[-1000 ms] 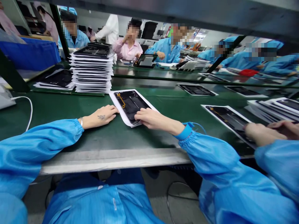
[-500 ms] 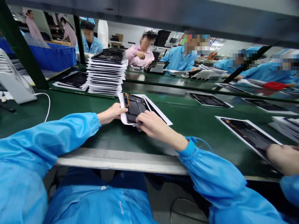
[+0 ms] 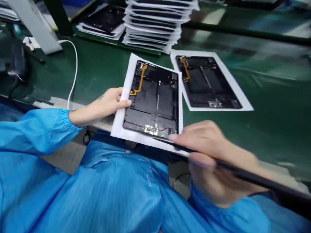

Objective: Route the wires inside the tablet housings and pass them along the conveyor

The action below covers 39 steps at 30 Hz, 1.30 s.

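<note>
Tilted at the bench's front edge is an opened black tablet housing (image 3: 150, 103) with an orange flex cable and a small board, lying on a white sheet (image 3: 126, 134). My left hand (image 3: 107, 103) pinches the left edge of housing and sheet, thumb on top. In my right hand (image 3: 216, 155), blurred, is a long black pointed tool (image 3: 243, 174) that looks like tweezers. Its tip is at the housing's lower edge, near the board; whether it touches I cannot tell. Just right of this, a second tablet housing (image 3: 206, 84) rests on its own white sheet.
Behind stands a tall stack (image 3: 155, 24) of housings layered with white sheets, with a lower pile (image 3: 104, 21) to its left. A white cable (image 3: 75, 71) runs from a pale stand (image 3: 36, 24) down over the green bench (image 3: 97, 64). A dark bar crosses behind.
My view has tipped down. The held housing has come nearer the bench edge, apart from the second one. My right hand has left its grip on the housing, and the black tool now shows plainly.
</note>
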Each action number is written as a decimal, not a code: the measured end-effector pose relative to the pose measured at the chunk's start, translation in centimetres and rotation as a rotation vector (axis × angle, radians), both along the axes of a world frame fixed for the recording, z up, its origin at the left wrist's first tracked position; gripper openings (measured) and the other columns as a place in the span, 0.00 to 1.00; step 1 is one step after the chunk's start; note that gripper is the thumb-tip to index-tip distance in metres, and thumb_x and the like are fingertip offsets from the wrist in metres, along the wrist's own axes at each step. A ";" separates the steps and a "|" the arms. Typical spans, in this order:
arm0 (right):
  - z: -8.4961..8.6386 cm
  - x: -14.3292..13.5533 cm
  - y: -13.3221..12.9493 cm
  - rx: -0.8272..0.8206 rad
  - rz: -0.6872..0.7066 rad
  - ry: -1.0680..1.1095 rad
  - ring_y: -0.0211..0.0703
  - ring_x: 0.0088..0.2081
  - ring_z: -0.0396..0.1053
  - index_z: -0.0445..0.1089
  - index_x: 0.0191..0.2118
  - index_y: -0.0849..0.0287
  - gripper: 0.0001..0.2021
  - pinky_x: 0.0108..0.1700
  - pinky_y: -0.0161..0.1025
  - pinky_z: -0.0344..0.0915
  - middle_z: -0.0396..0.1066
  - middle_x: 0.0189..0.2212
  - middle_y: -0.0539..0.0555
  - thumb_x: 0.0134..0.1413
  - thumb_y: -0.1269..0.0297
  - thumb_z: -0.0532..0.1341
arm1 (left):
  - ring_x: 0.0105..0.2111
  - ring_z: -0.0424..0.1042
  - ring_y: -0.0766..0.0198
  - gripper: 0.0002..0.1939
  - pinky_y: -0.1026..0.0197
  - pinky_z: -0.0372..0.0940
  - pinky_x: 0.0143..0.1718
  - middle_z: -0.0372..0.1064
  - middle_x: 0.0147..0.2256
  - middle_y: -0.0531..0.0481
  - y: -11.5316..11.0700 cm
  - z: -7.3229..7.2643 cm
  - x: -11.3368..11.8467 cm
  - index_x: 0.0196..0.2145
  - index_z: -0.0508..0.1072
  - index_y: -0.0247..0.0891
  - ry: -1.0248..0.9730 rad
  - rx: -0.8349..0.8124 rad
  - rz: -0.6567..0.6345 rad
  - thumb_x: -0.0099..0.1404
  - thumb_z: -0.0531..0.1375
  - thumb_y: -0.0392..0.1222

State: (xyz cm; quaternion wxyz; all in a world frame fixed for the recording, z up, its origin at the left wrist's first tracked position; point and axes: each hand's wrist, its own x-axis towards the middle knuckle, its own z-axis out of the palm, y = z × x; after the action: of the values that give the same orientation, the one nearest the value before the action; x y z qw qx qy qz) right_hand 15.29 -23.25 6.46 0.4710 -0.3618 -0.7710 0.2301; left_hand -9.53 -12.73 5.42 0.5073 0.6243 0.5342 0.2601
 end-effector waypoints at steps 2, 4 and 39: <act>-0.8 -2.2 0.3 0.034 0.045 0.013 0.49 0.34 0.73 0.76 0.51 0.44 0.12 0.38 0.51 0.67 0.78 0.36 0.51 0.65 0.64 0.61 | 0.32 0.76 0.59 0.14 0.60 0.71 0.33 0.74 0.33 0.50 0.6 -0.2 -0.6 0.47 0.72 0.36 -0.003 -0.051 -0.085 0.64 0.61 0.41; -1.8 -3.7 0.4 0.008 0.060 0.002 0.49 0.37 0.74 0.75 0.51 0.45 0.14 0.39 0.51 0.68 0.78 0.37 0.51 0.63 0.69 0.62 | 0.27 0.74 0.61 0.21 0.62 0.68 0.30 0.73 0.29 0.52 0.6 0.2 -1.7 0.56 0.67 0.37 0.125 0.030 -0.190 0.68 0.59 0.45; -4.7 -8.0 3.2 -0.041 -0.089 -0.176 0.42 0.33 0.60 0.69 0.34 0.62 0.09 0.37 0.42 0.56 0.71 0.31 0.54 0.59 0.83 0.58 | 0.36 0.75 0.72 0.05 0.72 0.69 0.38 0.75 0.37 0.53 -4.1 -0.6 -3.5 0.45 0.75 0.39 -0.007 0.458 -0.166 0.71 0.63 0.35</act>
State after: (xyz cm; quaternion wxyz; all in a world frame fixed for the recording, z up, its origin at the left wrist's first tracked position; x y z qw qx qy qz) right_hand 7.25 -20.00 1.75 0.4037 -0.4240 -0.7876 0.1921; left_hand -13.03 -16.81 4.83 0.3738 0.7638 0.4065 0.3342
